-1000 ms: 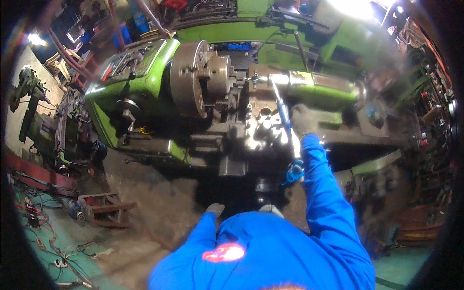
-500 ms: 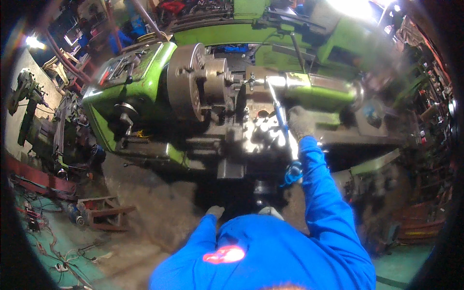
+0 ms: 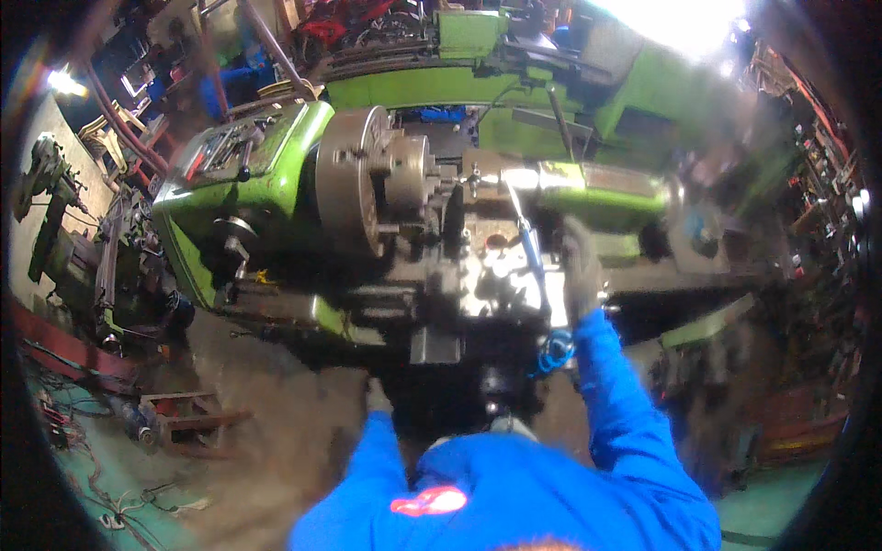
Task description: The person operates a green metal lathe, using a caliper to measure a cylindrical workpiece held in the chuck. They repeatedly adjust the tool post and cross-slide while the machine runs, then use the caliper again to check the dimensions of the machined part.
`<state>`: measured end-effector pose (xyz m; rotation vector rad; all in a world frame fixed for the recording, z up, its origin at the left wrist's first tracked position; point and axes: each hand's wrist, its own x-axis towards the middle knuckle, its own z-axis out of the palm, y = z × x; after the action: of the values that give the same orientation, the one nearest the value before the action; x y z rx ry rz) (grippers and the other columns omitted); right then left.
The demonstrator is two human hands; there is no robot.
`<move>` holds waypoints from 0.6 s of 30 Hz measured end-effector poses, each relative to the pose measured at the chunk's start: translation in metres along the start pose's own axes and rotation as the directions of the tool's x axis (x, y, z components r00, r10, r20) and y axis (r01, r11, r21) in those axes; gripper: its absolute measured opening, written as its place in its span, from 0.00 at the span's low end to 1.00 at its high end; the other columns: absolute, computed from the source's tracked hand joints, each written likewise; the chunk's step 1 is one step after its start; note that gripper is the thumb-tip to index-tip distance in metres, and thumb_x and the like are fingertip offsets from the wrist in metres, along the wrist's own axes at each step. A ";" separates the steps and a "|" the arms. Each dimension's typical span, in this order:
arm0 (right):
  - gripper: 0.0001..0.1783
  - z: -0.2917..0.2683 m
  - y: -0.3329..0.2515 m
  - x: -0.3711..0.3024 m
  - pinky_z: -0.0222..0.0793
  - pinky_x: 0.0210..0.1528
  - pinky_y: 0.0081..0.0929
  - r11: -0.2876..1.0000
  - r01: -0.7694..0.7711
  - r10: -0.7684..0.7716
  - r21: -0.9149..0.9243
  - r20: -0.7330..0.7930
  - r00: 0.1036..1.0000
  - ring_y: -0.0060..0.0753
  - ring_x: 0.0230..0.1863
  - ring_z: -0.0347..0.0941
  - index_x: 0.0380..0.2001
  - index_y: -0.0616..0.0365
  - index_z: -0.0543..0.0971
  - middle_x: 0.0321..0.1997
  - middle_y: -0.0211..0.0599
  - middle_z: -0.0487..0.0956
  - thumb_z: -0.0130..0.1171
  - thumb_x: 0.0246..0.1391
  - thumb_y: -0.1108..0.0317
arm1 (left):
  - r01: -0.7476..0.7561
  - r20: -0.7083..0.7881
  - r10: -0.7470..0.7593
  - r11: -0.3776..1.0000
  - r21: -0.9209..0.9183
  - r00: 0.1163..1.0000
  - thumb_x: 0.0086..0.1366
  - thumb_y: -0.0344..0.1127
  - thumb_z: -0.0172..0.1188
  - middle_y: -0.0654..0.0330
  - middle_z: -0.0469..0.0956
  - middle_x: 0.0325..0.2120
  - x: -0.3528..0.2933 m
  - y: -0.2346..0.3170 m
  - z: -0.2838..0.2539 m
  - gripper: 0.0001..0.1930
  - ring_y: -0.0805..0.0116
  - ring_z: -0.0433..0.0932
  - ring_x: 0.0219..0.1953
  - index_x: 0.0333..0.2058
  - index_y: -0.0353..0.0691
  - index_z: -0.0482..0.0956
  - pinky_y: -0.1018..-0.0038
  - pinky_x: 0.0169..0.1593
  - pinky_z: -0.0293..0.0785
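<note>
My right hand (image 3: 582, 268), in a grey glove, is stretched over the lathe carriage, its fingers extended and somewhat blurred. Just left of it, a slim blue air blow gun (image 3: 531, 246) with a long pale nozzle slants down from the tailstock quill (image 3: 522, 178); a narrow gap seems to part hand and gun. A coiled blue hose (image 3: 556, 349) hangs below. My left hand (image 3: 378, 397), gloved too, is low in front of the lathe, away from any part; its fingers are too dim to make out. Left of the tailstock is the big round chuck (image 3: 404, 174).
The green headstock (image 3: 266, 174) carries tools on its top at the left. A green tailstock (image 3: 606, 197) stands at the right, with a handwheel (image 3: 694, 225) at its end. Cables (image 3: 110, 505) lie on the green floor at lower left, near a rusty metal frame (image 3: 197, 422).
My right hand has drawn slightly back toward me, away from the blow gun. My left hand has moved forward and left. The whole view has shifted a little.
</note>
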<state>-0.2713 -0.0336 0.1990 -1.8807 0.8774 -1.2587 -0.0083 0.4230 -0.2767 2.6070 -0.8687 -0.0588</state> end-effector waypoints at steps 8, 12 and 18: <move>0.32 0.008 -0.053 -0.013 0.66 0.68 0.49 0.655 0.237 0.048 -0.718 0.353 0.934 0.53 0.62 0.73 0.53 0.58 0.81 0.58 0.50 0.79 0.72 0.43 0.57 | 0.389 0.191 -0.387 0.921 0.031 0.902 0.74 0.42 0.53 0.43 0.75 0.61 0.147 0.100 -0.115 0.26 0.45 0.72 0.64 0.64 0.32 0.71 0.57 0.66 0.68; 0.26 0.004 -0.031 -0.021 0.72 0.62 0.44 0.808 0.209 -0.124 -0.551 0.187 0.974 0.50 0.55 0.79 0.51 0.61 0.82 0.51 0.48 0.83 0.70 0.49 0.60 | 0.308 0.175 -0.346 0.927 0.215 0.922 0.69 0.40 0.58 0.45 0.75 0.61 0.132 0.073 -0.053 0.29 0.45 0.73 0.64 0.66 0.35 0.69 0.57 0.67 0.69; 0.38 -0.028 -0.061 -0.015 0.78 0.56 0.35 0.993 0.035 -0.025 0.114 -0.088 0.996 0.39 0.52 0.81 0.69 0.61 0.68 0.58 0.44 0.80 0.64 0.55 0.64 | 0.316 0.233 -0.350 0.933 0.174 0.907 0.68 0.44 0.59 0.45 0.69 0.66 0.062 0.001 0.038 0.34 0.47 0.72 0.66 0.69 0.37 0.65 0.54 0.68 0.69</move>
<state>-0.2931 0.0064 0.2511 -1.7659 0.8055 -1.3878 0.0353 0.3726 -0.3061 2.8923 -0.5071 -0.4632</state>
